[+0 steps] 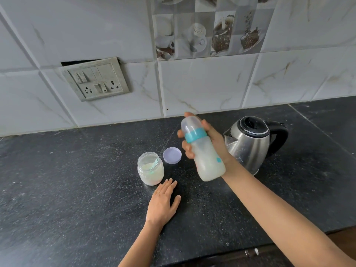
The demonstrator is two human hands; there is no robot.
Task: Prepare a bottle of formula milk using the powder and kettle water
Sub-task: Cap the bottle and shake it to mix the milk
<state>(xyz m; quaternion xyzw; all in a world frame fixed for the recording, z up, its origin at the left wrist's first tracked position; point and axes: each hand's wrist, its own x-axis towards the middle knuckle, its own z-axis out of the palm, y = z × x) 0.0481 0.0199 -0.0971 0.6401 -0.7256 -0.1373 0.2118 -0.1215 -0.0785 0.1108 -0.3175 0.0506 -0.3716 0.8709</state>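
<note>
My right hand [212, 140] grips a baby bottle [204, 151] with a teal collar and a clear cap, lifted above the counter and tilted, cap end up and to the left. White milk fills its lower part. My left hand [162, 201] lies flat on the black counter [77, 180], fingers spread, holding nothing, just in front of the open powder jar [150, 169]. The jar holds white powder and a pale green scoop. Its lilac lid [172, 155] lies beside it, to the right. The steel kettle [250, 143] stands behind my right wrist, lid closed.
A tiled wall runs along the back of the counter, with a switch and socket plate [95, 79] at the left. The counter's front edge and a dark drawer front with a handle [250, 252] show at the lower right.
</note>
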